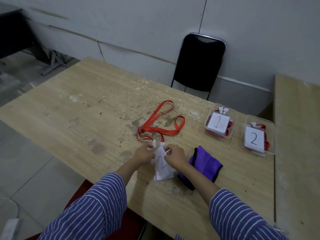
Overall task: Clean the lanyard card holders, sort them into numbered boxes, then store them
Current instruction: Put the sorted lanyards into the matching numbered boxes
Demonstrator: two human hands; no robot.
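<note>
Head view. Card holder [161, 164] marked 2 lying at the near edge of the table [69, 108], long axis running from the near edge away toward the far side, clip end farthest away. Pinched at that upper end from both sides: left hand [143, 154] on the left edge, right hand [175, 157] on the right edge, fingers of both curled in on the holder's top corners. What lies under the fingertips hidden by the hands themselves; a second holder may sit beneath, cannot tell. Both hands equally close to the holder, neither clearly nearer.

Beyond the card holder, red lanyards [159, 127] trailing from the white clips just past the fingers, looping away and leftward, then across to the right. Two clips seem present, so probably two straps tangled together.

Right of the card holder, just beside it and touching the right wrist, folded purple cloth [202, 168]. Farther right and farther away, box 1 [219, 124] with holders and red straps inside, a card reading 1 on top. Right of that again, box 2 [258, 138], likewise filled, card reading 2 on top.

Judgement: the held holder belongs in box 2, well apart to the right; right hand the likelier carrier, with the trailing straps needing gathering first or snagging likely.

Behind the boxes, a black chair [199, 61] against the wall.
</note>
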